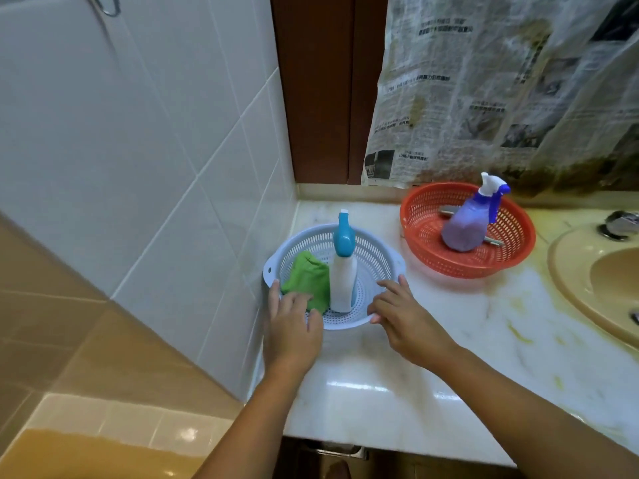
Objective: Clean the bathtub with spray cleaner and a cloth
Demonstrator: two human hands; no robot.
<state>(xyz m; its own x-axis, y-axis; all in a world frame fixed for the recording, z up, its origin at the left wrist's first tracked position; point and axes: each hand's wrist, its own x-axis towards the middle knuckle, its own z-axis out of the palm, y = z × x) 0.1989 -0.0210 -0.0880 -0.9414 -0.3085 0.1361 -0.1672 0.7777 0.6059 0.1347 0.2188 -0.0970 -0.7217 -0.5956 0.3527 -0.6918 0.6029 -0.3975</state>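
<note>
The pale blue basket (383,252) is perforated matt plastic, holding a soft green cloth (307,281) and a smooth plastic spray bottle (343,281); at two o'clock from it the red basket (432,250) is the same holed plastic, with a translucent purple plastic sprayer (465,226). The countertop (397,382) is polished veined stone, and at three o'clock the sink (567,271) looks glossy ceramic with a shiny metal tap (620,224). At nine o'clock the wall tiles (145,160) are smooth and glazed; at twelve the door frame (314,91) is dark matt wood.
</note>
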